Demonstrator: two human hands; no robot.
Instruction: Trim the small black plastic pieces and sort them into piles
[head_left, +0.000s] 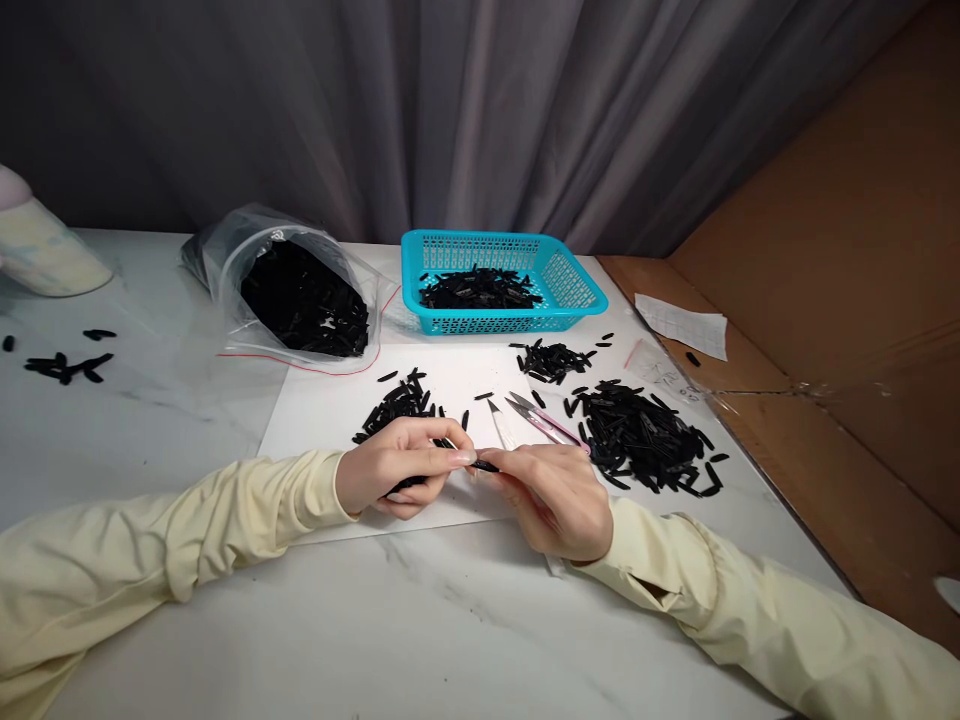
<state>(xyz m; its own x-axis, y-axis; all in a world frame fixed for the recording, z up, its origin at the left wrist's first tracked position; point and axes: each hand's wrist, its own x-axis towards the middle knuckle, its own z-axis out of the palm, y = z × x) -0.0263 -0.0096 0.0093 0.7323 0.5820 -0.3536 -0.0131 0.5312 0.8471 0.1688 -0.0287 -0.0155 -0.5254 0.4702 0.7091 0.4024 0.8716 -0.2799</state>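
Observation:
Over a white sheet [307,420], my left hand [405,465] is closed, thumb and forefinger pinching the end of a small, slim black piece [486,466]. More black pieces [407,484] show under its curled fingers. My right hand [555,495] meets it from the right, its fingertips closed on the same piece. Just beyond my fingers lie a pointed blade with a pale handle [504,425] and thread snips [547,424] with pink handles. A pile of like black pieces [401,405] sits behind my left hand; a larger pile [641,437] spreads right of my right hand.
At the back stand a blue plastic basket [506,325] and an open clear zip bag [232,290], both holding black pieces. A smaller pile [553,361] lies before the basket. Loose pieces [67,368] and a pale bottle [49,245] are at left. Cardboard [825,270] walls the right side.

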